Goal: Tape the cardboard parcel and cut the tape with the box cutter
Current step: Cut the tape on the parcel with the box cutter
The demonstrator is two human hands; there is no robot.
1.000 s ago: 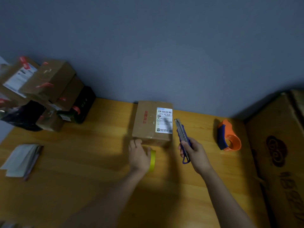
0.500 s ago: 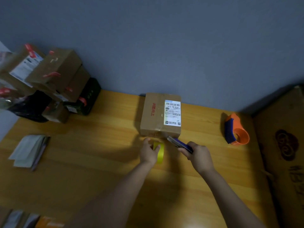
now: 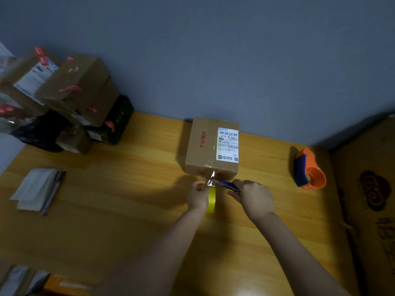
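Observation:
A cardboard parcel with a white shipping label and red print stands on the wooden table near the wall. A strip of clear tape runs from the parcel's near face down to a yellow tape roll. My left hand grips that roll just in front of the parcel. My right hand holds a blue box cutter, and its blade tip meets the stretched tape between roll and parcel.
A pile of cardboard boxes and dark packages sits at the back left. Folded papers lie at the left. An orange and blue tape dispenser stands at the right, beside a large brown box.
My right hand swung the box cutter from upright beside the parcel down to the tape at the roll. My left hand stayed on the roll.

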